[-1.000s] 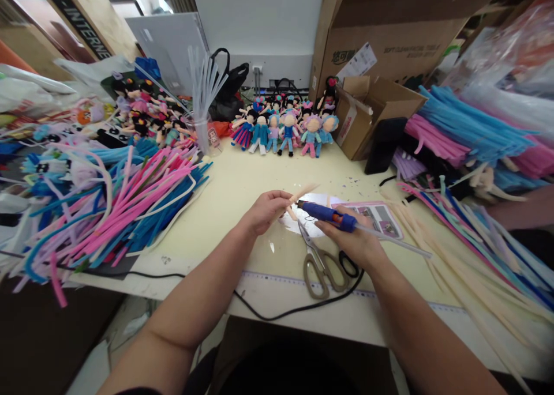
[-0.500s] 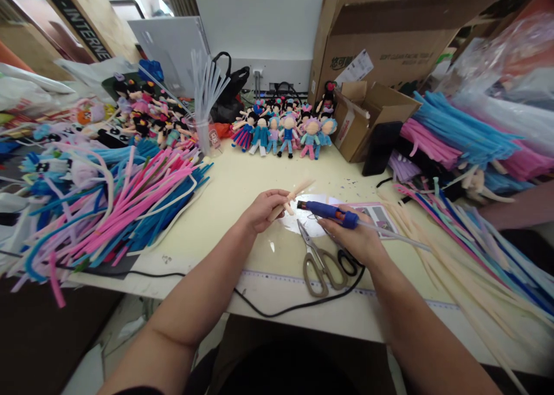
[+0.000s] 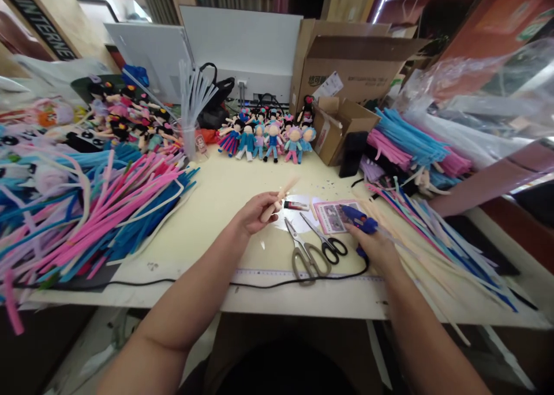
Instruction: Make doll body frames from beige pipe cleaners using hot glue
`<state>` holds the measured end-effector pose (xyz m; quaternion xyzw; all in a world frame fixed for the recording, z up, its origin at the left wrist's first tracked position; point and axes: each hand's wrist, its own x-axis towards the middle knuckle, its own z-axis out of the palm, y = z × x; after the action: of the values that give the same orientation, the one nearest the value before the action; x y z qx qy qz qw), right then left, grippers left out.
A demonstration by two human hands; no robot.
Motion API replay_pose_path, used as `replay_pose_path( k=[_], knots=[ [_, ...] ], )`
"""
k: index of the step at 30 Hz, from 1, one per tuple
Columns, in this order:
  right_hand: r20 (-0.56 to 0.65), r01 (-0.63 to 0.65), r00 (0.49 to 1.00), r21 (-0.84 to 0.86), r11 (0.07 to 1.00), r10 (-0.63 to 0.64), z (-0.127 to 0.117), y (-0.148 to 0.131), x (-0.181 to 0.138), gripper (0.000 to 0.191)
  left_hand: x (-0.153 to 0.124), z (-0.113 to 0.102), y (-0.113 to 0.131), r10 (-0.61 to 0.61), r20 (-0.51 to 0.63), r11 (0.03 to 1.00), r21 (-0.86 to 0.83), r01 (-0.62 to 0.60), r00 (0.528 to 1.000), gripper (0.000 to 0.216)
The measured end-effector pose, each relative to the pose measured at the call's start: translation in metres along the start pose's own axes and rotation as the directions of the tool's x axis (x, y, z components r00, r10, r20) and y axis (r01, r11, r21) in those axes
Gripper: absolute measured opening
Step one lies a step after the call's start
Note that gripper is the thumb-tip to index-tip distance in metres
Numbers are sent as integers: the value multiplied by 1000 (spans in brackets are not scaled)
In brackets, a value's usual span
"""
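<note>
My left hand (image 3: 255, 212) is closed around a short beige pipe-cleaner piece (image 3: 281, 196) that sticks up and to the right, over the middle of the cream table (image 3: 212, 222). My right hand (image 3: 377, 247) grips a blue glue gun (image 3: 358, 217), held low at the right near a pink card (image 3: 335, 215) and a spread of beige pipe cleaners (image 3: 433, 256). Two pairs of scissors lie between my hands: a grey-handled pair (image 3: 303, 255) and a black-handled pair (image 3: 326, 242).
A big heap of pink and blue pipe cleaners (image 3: 86, 210) covers the left side. A row of small dolls (image 3: 266, 138) stands at the back, next to cardboard boxes (image 3: 341, 72). More pipe-cleaner bundles (image 3: 411, 147) lie at the right. A black cord (image 3: 242, 283) runs along the front edge.
My right hand has carried the glue gun away from the beige piece, to the right and down toward the table. The view has swung right. My left hand keeps hold of the beige piece.
</note>
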<state>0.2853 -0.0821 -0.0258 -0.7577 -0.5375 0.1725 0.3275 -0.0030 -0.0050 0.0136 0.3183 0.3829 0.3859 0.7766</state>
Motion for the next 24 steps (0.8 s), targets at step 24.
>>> replay_pose_path(
  k=[24],
  knots=[
    [341,386,916,-614,689,-210,49,-80,-15,18,-9,-3,5,21,104,1000,-10,-20,994,18]
  ],
)
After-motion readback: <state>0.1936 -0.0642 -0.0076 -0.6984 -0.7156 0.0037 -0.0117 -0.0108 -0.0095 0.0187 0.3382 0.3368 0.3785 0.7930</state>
